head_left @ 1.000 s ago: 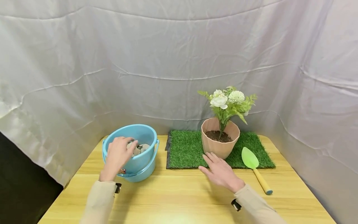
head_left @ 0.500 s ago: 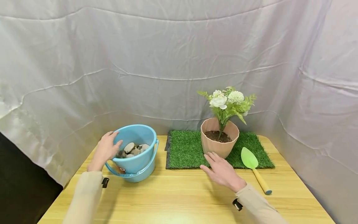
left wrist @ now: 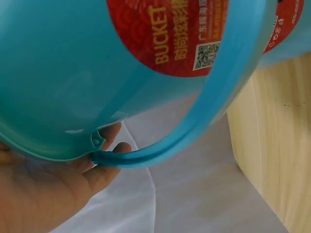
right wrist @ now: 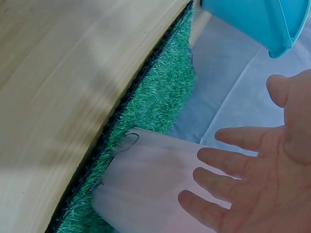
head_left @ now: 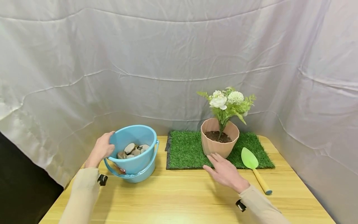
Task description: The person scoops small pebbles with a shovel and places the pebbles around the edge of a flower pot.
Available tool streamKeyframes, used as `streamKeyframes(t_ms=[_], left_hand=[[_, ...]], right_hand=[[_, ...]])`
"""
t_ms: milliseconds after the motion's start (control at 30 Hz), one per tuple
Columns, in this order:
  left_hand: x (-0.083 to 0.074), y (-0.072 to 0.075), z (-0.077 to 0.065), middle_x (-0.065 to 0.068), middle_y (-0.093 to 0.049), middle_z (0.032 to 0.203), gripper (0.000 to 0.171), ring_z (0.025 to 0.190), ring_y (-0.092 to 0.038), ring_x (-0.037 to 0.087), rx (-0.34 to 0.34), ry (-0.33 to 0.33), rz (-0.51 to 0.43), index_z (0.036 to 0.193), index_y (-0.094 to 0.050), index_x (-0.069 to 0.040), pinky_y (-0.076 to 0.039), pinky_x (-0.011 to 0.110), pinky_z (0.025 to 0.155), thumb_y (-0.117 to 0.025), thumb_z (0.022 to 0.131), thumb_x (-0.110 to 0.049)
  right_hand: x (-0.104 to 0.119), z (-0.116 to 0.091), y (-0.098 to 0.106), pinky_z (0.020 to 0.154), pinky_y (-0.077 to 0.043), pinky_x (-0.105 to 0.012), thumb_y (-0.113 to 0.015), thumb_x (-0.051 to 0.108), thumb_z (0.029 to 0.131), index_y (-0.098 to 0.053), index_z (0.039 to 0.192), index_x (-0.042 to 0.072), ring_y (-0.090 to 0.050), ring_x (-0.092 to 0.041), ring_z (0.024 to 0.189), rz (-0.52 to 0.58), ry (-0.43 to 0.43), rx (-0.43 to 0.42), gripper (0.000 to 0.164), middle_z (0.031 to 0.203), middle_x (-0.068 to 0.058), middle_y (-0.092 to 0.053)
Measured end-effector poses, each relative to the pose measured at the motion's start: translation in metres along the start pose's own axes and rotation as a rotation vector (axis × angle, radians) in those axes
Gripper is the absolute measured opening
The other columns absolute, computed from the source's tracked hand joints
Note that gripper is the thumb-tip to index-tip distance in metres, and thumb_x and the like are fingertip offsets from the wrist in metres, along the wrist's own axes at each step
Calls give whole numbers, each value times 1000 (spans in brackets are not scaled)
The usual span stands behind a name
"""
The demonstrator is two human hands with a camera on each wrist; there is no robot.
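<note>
At the left of the table stands a light blue bucket [head_left: 136, 166] with grey and brown stones [head_left: 130, 147] in it. My left hand [head_left: 102, 147] grips its left rim; the left wrist view shows fingers [left wrist: 99, 177] curled beside the handle's hinge. The bucket's handle [left wrist: 194, 124] hangs down across a red label [left wrist: 165, 39]. My right hand [head_left: 225, 172] holds nothing, its fingers spread and straight. Its fingertips overlap the lower front of a pink flowerpot [head_left: 216, 149] in the head view. White flowers [head_left: 236, 97] with green leaves rise from the pot's dark soil.
Under the pot lies a green artificial grass mat [head_left: 184, 152]. A trowel [head_left: 250, 158] with a light green blade and yellow handle rests on the mat's right front edge and the wooden table [head_left: 179, 196]. Grey cloth [head_left: 167, 62] hangs behind the table and at its sides.
My left hand has moved from above the stones leftward to the bucket's rim and closed round it. The right hand has shifted slightly right and toward me.
</note>
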State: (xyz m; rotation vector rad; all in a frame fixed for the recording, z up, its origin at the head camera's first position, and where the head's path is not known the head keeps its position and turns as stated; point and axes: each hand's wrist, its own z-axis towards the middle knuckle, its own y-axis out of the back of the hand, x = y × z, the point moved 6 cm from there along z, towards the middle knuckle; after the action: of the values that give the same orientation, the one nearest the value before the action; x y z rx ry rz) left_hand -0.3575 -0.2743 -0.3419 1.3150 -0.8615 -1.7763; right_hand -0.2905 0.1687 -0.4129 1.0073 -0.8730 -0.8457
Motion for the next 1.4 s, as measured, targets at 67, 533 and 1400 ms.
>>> streamKeyframes(t_ms=[67,533,1400], left_hand=[[1,0,0,32,-30,135,64,119,-30,50,7,18,-24,136,-29,9,-26,59,93,-38,73,4],[-11,-2,-20,27,-44,128,57,108,-47,42,-1,-2,-137,133,-41,1,-44,49,78,-43,76,1],[-45,-27,-48,9,-55,106,58,89,-51,24,105,-275,-423,125,-49,-8,-46,33,66,-73,73,-20]], right_hand=[[-2,-2,-1,100,-26,-46,-36,52,90,-45,133,5,-32,-33,127,0,-6,1,64,137,-17,-40],[-9,-4,0,98,-28,-49,-42,46,91,-49,130,5,-34,-35,125,13,-20,11,58,133,-16,-44],[-24,-10,4,90,-35,-53,-39,53,89,-54,126,9,-44,-33,118,17,-75,62,60,132,-14,-46]])
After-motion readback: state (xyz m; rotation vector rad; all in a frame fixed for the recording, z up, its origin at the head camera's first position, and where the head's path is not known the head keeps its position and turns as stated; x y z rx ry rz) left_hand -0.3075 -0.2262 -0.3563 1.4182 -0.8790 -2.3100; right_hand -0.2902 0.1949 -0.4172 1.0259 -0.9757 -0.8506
